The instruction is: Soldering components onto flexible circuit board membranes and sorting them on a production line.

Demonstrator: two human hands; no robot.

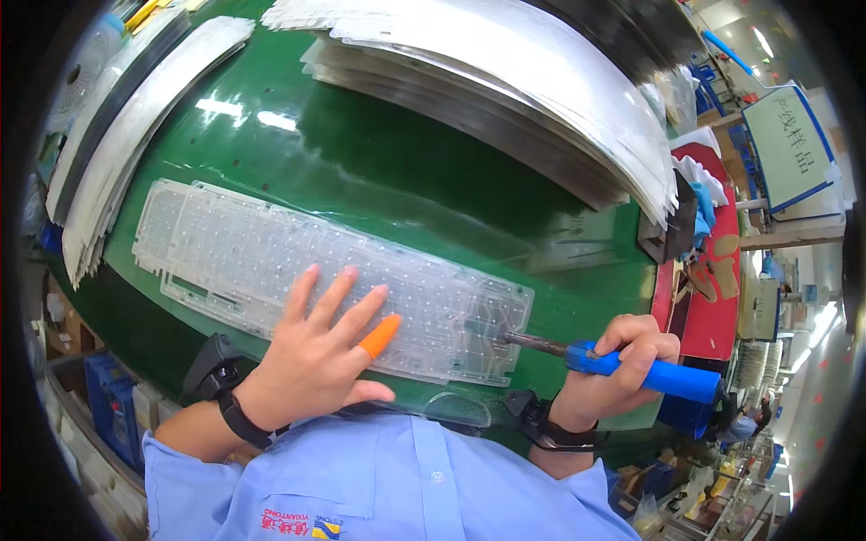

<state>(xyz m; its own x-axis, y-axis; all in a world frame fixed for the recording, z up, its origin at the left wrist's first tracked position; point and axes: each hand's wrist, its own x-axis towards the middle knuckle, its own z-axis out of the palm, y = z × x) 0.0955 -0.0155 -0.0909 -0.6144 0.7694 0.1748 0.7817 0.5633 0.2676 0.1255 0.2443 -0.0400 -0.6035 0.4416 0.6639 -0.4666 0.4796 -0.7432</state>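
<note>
A clear plastic keyboard membrane sheet (234, 252) lies flat on the green table (361, 162). My left hand (320, 347) presses down on the sheet's near middle with fingers spread; an orange finger cot covers the index fingertip. My right hand (622, 365) grips a soldering iron with a blue handle (645, 370). Its dark metal tip touches the sheet's right end.
Tall stacks of similar sheets (505, 81) fan across the back of the table, and more stacks (117, 135) lie at the left. A red tray (713, 270) and a white sign board (789, 144) stand at the right. Blue crates (108, 397) sit below left.
</note>
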